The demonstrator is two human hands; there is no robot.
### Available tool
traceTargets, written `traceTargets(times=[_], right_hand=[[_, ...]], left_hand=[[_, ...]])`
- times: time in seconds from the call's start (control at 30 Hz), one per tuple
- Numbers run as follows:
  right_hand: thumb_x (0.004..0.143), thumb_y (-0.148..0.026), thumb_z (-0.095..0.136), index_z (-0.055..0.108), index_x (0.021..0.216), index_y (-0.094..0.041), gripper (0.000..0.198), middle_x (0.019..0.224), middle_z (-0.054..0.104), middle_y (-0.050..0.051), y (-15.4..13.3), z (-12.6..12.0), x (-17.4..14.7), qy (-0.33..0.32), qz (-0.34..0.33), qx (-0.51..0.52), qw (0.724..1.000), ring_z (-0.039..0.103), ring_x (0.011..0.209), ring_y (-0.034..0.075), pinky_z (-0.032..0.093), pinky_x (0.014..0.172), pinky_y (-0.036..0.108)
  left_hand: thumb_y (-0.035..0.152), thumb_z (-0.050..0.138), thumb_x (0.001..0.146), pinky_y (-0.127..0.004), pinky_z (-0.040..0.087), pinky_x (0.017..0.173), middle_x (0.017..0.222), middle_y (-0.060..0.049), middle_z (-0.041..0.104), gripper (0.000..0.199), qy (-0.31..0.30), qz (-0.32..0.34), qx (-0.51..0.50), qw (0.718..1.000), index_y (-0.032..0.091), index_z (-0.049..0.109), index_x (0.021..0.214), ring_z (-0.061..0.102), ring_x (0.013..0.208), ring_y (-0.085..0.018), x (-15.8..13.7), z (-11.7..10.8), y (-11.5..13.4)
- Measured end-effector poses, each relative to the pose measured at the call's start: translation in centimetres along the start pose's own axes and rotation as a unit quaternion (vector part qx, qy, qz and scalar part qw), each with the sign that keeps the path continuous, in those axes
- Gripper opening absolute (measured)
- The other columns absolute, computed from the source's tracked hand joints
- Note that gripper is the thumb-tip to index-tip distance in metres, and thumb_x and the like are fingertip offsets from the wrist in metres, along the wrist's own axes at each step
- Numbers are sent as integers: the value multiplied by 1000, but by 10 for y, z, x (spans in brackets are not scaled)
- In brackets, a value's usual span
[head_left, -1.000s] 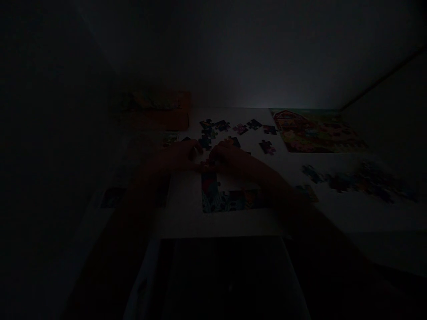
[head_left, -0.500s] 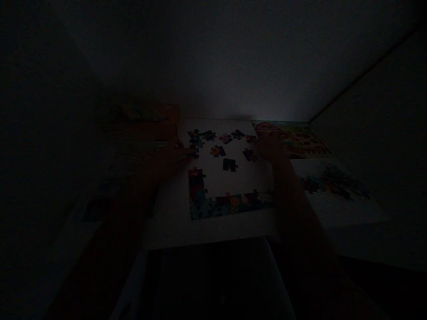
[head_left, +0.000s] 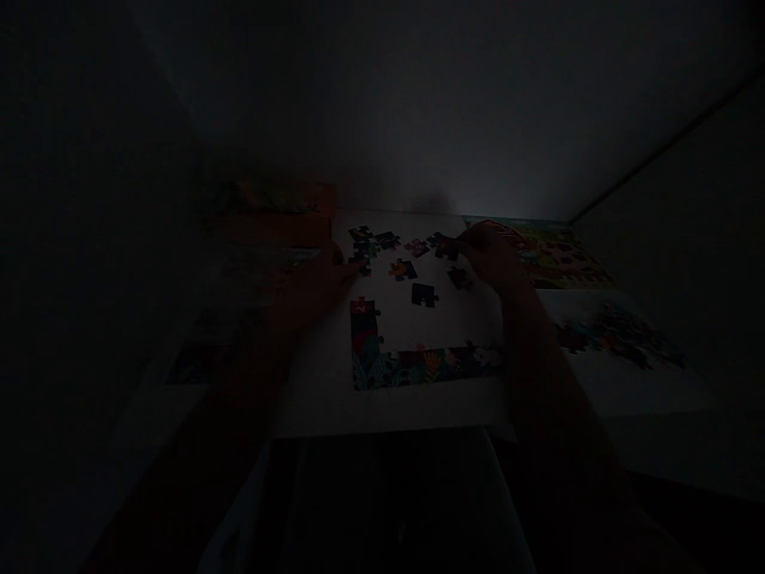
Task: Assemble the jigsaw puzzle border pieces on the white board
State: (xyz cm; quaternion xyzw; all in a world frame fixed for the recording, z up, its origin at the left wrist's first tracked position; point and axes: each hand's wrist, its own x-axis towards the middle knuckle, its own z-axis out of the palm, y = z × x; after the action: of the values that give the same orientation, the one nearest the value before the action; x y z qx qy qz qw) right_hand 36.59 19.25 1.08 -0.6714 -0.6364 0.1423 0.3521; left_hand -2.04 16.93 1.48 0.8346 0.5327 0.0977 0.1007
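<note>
The picture is very dark. My left hand [head_left: 326, 279] rests at the left of the loose puzzle pieces, its fingers stretched out and a fingertip at the edge of a dark puzzle piece [head_left: 361, 261]. My right hand [head_left: 493, 259] pinches a dark puzzle piece [head_left: 447, 249] at the upper right of the group. Between the hands lie an orange-and-blue puzzle piece [head_left: 402, 269], a pink puzzle piece [head_left: 417, 248] and a dark blue puzzle piece [head_left: 424, 296]. Nearer me, joined puzzle pieces [head_left: 430, 367] form an L-shaped corner; my right forearm hides its right end.
A pile of puzzle pieces [head_left: 627, 335] lies on the right of the white table [head_left: 388, 410]. Behind it is a colourful printed picture [head_left: 562, 251]. An orange box [head_left: 275, 227] stands at the back left. A wall [head_left: 406, 119] rises behind the table.
The view has shifted, moving the scene slightly right. My right hand's fingers have moved left onto a dark puzzle piece near the top of the group. My left hand stays by the left pieces.
</note>
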Motion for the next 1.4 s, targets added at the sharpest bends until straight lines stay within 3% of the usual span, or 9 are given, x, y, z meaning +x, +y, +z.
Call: traceTargets(times=[0.17,0.3,0.4,0.53,0.6,0.8,1.03,1.2,1.4], right_hand=[[101,-61,76,78,112,-29,34,106,82,7,-42,12,-16,-86,-109,132,981,75,93,26,65,84,44],[100,-68,80,79,118,-28,44,107,82,6,-68,28,-32,-163,-113,151,968,70,76,20,61,71,39],[96,-70,86,77,121,-28,50,102,82,5,-80,42,-41,-207,-112,179,955,76,85,23,63,75,39],[98,-68,85,74,129,-28,52,103,83,6,-93,55,-49,-238,-131,240,932,82,97,26,66,87,42],[98,-68,85,73,130,-28,52,106,83,6,-98,59,-52,-228,-135,244,933,81,97,26,65,87,43],[93,-64,89,70,134,-28,59,108,84,7,-98,71,-56,-207,-105,227,946,79,92,27,61,79,41],[97,-45,84,77,127,-27,36,107,84,7,-103,79,-60,-228,-139,169,949,74,84,23,58,76,38],[97,-41,85,79,129,-27,35,109,86,8,-105,79,-61,-236,-124,114,957,73,80,23,59,76,39],[96,-38,88,84,119,-26,26,106,85,7,-104,79,-61,-238,-144,70,958,73,82,24,59,79,39]], left_hand=[[46,51,121,-48,54,107,150,-18,60,51,16,13,5,1000,30,74,163,66,127,-37,2,1,9],[41,50,122,-48,53,115,157,-19,62,50,46,6,-55,997,25,70,165,67,133,-36,7,-2,14],[42,49,124,-41,54,116,152,-15,71,44,92,2,-166,982,23,73,156,70,135,-30,8,-7,18],[48,76,112,-33,59,92,124,-9,84,38,29,68,-282,957,22,81,141,77,103,-23,5,-11,17],[44,81,109,-30,56,82,110,-5,84,36,0,81,-310,947,23,82,138,76,91,-20,5,-11,16],[33,78,108,-29,55,75,101,-5,83,28,52,0,-353,934,23,76,134,76,89,-20,7,-14,7],[42,83,103,-31,56,73,97,-5,84,26,-34,-45,-317,947,22,74,117,78,86,-22,-1,-24,-5],[45,86,98,-33,57,81,107,-6,85,26,-28,-26,-228,973,24,76,108,79,99,-25,-1,-17,-7],[48,85,100,-37,53,82,107,-8,83,25,-28,-17,-157,987,25,76,104,76,99,-28,1,-7,-7]])
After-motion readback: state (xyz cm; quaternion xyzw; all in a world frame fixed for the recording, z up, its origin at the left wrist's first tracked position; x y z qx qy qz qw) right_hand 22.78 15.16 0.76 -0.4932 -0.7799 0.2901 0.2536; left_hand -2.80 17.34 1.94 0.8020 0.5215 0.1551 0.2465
